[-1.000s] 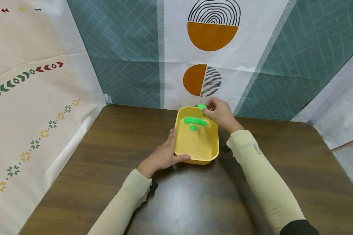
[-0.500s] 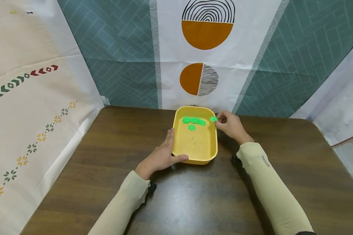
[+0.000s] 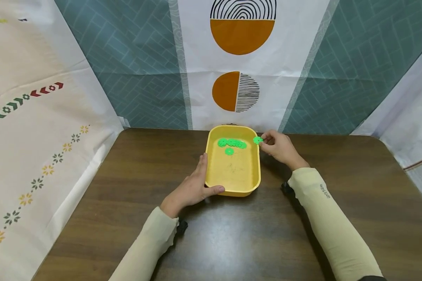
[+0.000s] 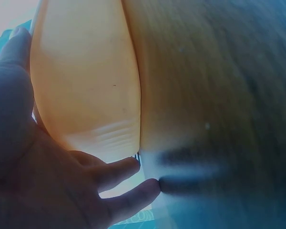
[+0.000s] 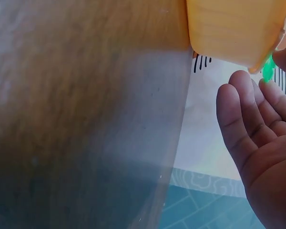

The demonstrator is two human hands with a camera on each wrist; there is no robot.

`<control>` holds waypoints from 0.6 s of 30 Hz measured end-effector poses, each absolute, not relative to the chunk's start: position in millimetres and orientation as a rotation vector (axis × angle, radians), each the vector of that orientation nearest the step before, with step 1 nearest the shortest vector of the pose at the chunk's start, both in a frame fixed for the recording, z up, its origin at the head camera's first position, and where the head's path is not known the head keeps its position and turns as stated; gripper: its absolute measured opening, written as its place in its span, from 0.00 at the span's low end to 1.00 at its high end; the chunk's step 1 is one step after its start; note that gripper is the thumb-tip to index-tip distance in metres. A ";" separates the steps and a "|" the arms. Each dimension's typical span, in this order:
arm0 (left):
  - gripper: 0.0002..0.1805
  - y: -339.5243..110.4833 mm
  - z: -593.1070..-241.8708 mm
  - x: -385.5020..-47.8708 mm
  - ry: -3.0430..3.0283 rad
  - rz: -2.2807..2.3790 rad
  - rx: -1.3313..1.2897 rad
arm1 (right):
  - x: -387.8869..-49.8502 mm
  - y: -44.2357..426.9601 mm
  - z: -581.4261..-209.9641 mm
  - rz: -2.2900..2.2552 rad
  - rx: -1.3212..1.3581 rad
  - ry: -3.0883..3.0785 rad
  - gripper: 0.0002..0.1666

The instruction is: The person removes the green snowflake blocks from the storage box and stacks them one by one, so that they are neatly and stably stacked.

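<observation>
My right hand (image 3: 279,149) pinches a small green notched disc (image 3: 257,140) between thumb and fingertips, over the right rim of a yellow plastic tub (image 3: 233,193). In the right wrist view the green disc (image 5: 268,68) shows edge-on by the tub's rim, with the other fingers apart from it. Several similar green discs (image 3: 236,143) lie in an overlapping row inside the tub's far end, and a single green disc (image 3: 229,151) lies just nearer. My left hand (image 3: 190,189) rests against the tub's left wall, fingers fairly straight, thumb at the near rim.
The tub stands on a dark brown wooden table (image 3: 140,175), near its back edge. Behind rises a patterned teal and white cloth (image 3: 197,97). A cream printed cloth (image 3: 49,148) hangs at the left, and a whitish cloth (image 3: 413,121) at the right.
My right hand has moved right and slightly nearer with the green disc, from above the tub's far rim to its right rim. The left hand stays against the tub.
</observation>
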State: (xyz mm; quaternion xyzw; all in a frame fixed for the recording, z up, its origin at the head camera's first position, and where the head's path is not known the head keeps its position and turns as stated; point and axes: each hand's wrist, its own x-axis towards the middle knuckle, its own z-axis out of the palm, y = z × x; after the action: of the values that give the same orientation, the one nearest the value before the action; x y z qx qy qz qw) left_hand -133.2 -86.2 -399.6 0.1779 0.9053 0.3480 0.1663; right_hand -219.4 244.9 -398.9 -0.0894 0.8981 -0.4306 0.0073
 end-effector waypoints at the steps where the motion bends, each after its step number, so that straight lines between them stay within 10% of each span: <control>1: 0.68 -86.0 -399.9 -133.3 2.578 0.994 0.508 | -219.6 245.3 -399.3 -1.343 -0.289 2.813 0.16; 18: 0.67 -86.4 -402.8 -134.9 2.595 1.005 0.537 | -227.2 249.9 -391.7 -1.225 -0.419 2.802 0.16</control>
State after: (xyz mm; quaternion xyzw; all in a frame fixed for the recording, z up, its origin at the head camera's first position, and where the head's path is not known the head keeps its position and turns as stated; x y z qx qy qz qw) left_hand -134.9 -86.4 -402.8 0.1871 0.9049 0.3504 0.1530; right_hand -227.2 249.9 -391.7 -0.1357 0.9074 -0.3967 0.0272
